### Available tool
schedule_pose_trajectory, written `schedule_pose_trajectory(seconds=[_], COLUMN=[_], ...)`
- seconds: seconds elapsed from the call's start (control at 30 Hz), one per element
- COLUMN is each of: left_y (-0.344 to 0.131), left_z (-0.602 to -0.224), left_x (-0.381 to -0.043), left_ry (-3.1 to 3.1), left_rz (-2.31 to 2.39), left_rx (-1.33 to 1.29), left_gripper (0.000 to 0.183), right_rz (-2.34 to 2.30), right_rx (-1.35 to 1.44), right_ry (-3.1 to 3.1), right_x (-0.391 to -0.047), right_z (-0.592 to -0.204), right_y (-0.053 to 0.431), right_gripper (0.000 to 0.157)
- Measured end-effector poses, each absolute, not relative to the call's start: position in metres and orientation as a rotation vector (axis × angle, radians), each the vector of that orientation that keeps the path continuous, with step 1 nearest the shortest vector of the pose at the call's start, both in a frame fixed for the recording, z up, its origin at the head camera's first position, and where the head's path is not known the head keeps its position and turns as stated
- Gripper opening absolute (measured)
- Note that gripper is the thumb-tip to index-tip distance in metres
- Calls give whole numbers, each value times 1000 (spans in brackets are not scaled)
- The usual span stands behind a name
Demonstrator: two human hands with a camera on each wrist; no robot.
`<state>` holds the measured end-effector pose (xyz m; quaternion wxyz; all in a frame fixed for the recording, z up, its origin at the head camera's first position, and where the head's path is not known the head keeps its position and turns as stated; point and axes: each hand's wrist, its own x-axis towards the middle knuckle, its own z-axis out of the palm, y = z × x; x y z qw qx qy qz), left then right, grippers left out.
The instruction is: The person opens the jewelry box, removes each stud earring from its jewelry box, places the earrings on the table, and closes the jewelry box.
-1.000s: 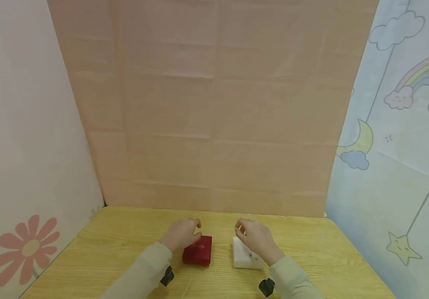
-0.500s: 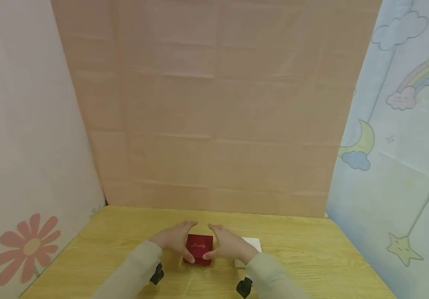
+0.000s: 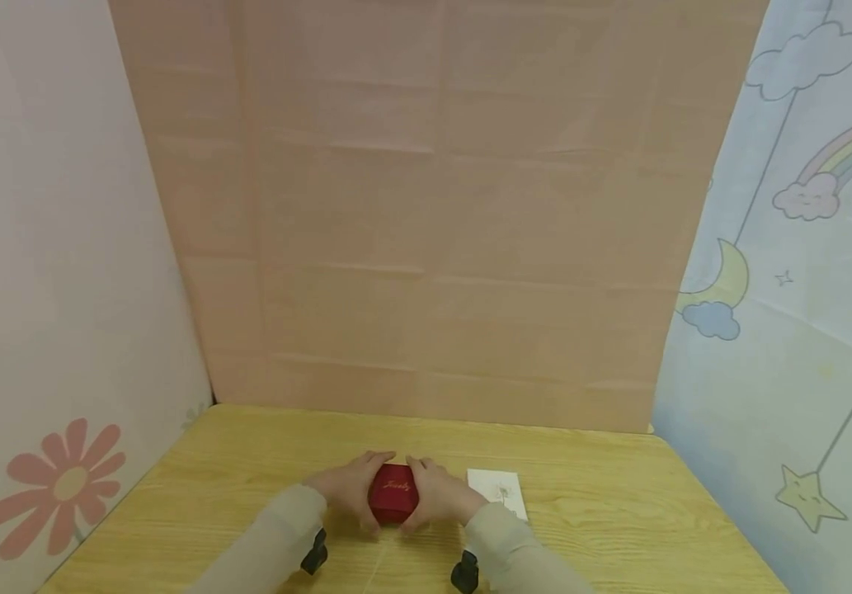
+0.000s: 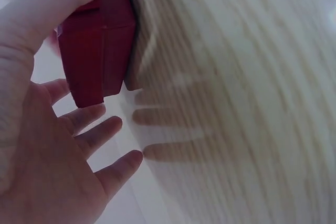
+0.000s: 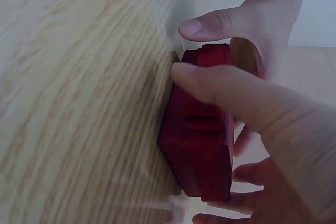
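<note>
Left hand (image 3: pixel 352 488) and right hand (image 3: pixel 436 495) have just closed in on red box (image 3: pixel 393 497), fingers pinching its opposite sides; looks secured. It's at the bench (image 3: pixel 589 478), left of white box (image 3: pixel 497 488); can't tell if lifted.

Tan backdrop (image 3: pixel 426 206) behind a wood-grain table (image 3: pixel 604 495)

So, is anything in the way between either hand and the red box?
Nothing visible: the left hand and the right hand are around the sides of the red box. The white box lies farther right, not between them.
</note>
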<state>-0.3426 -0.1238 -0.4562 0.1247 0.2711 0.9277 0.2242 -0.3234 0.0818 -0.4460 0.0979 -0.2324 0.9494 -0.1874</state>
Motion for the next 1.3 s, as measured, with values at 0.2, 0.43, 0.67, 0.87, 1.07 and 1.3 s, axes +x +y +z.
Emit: schedule_pose_trajectory(seconds=[0.2,0.43,0.67,0.87,1.07,1.3], left_y=[-119,-116,-113,-103,-91,-76], left_z=[-460,-462,-443,-408,-385,-389], left_x=[-343,-344,-339,-330,-319,-312], left_ry=[2733,2753,2755,2619,2431,2108], left_rz=[580,587,753,1127,1485,1773], left_rx=[793,831,945,1047,1002,875], left_gripper=[103,90,87,90,87,84], right_rz=[-548,-630,-749,-934,-1103,-1095], right_rx=[-690,-721,-800,-897,-935,-953], right_ry=[2826,2808,2797,2761,2710,2738], right_x=[-326,-328,-324,-318,-306,-301], right_z=[-450,-456,-425,-381,-349,-343], right_y=[83,86,103,130,154,169], right_gripper=[107,102,99,94,93,93])
